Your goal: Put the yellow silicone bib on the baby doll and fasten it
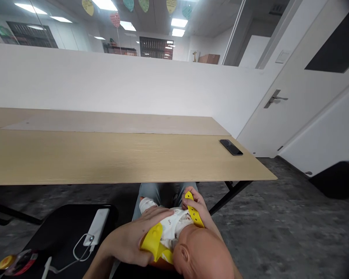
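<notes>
A baby doll (203, 252) in a white printed outfit lies on my lap, its bald head toward me. A yellow bib (153, 239) with a strap of small holes is at its neck and shoulders. My left hand (136, 236) lies over the doll's body at the left, with the bib's wider yellow part between thumb and fingers. On the other side, my right hand (199, 205) is closed around the holed yellow strap (194, 214), which sticks up beside the doll's neck. The doll's face and much of the bib are hidden.
A wooden table (110, 159) stands ahead, with a black phone (231, 147) near its right end. To my left, a black chair (64, 221) carries a white power bank (96, 226) with a cable, and a yellow-capped item (7, 262). A door (296, 104) is at right.
</notes>
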Demonstrator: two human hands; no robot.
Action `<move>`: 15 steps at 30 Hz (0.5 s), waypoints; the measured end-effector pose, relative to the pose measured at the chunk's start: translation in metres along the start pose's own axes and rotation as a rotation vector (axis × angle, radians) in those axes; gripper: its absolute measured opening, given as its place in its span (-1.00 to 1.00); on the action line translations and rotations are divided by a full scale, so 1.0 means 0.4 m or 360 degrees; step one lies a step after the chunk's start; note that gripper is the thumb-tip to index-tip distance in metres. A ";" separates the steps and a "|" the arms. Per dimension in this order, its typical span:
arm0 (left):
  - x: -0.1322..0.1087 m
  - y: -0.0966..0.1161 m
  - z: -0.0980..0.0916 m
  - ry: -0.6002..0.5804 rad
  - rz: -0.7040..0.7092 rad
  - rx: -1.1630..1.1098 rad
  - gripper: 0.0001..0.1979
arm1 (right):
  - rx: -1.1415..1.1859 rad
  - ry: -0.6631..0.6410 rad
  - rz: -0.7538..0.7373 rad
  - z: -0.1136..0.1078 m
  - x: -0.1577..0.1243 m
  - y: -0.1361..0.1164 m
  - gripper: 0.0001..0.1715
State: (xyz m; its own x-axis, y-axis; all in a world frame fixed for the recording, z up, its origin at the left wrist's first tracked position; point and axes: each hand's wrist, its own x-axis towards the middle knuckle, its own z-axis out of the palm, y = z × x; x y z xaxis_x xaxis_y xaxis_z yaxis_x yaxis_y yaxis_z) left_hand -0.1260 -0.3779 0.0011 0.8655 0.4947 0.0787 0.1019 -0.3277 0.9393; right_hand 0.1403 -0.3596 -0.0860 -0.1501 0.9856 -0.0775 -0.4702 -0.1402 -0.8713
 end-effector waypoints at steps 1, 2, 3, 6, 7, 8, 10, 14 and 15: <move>-0.001 0.002 -0.003 -0.0026 -0.0015 0.0017 -0.10 | -0.0003 0.0002 -0.0001 0.000 0.000 -0.001 -0.63; -0.002 0.004 -0.005 -0.0042 -0.0035 0.0037 -0.16 | -0.0003 0.0005 -0.0004 0.000 0.000 -0.001 -0.62; -0.002 0.006 -0.007 -0.0053 -0.0057 0.0053 -0.26 | -0.0002 0.0009 -0.0007 0.001 0.000 -0.002 -0.62; 0.005 0.009 -0.005 -0.0024 -0.0066 0.0044 -0.58 | 0.0001 0.0020 0.0003 0.004 -0.001 -0.003 -0.62; 0.008 0.010 -0.003 0.0013 -0.0058 0.0030 -0.65 | 0.0000 0.0021 0.0013 0.004 -0.001 -0.004 -0.63; 0.013 0.010 0.001 0.0057 -0.0055 0.0016 -0.69 | -0.0004 0.0024 0.0022 0.005 -0.002 -0.006 -0.63; 0.023 0.011 0.009 0.0151 -0.0106 0.0002 -0.69 | -0.0023 0.0039 0.0034 0.006 -0.002 -0.008 -0.63; 0.038 0.014 0.025 0.0231 -0.0295 0.0209 -0.74 | -0.0139 0.0110 0.0019 0.007 -0.001 -0.012 -0.67; 0.039 0.014 0.027 0.0206 -0.0302 0.0283 -0.78 | -0.0147 0.0119 0.0002 0.007 0.001 -0.012 -0.68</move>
State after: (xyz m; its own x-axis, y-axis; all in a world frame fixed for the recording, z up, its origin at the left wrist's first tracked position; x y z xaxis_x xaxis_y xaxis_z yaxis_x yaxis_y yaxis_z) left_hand -0.1065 -0.3806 0.0039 0.7541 0.6555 -0.0405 0.3505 -0.3496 0.8689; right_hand 0.1401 -0.3589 -0.0803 -0.0837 0.9902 -0.1114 -0.3874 -0.1353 -0.9119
